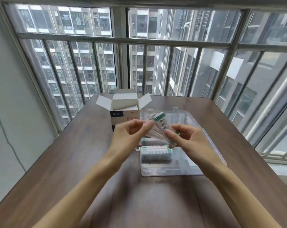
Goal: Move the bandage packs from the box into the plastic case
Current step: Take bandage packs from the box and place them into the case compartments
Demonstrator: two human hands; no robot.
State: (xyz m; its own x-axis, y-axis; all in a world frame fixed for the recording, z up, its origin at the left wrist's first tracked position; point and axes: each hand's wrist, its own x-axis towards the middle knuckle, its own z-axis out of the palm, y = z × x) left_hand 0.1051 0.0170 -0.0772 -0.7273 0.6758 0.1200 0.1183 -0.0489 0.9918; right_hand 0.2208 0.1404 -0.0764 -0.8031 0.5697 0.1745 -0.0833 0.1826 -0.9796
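A dark wood-grain table with a smooth, faintly glossy top is seen. The box at upper centre is matt white cardboard; the plastic case is clear and glossy.

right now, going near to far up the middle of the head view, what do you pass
Bare table → near wall of the plastic case → bandage packs lying in the case → fanned packs held up by both hands → open cardboard box → window railing.

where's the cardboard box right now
The open white and blue cardboard box stands at the far middle of the brown wooden table, just left of the clear plastic case, beyond the left hand.
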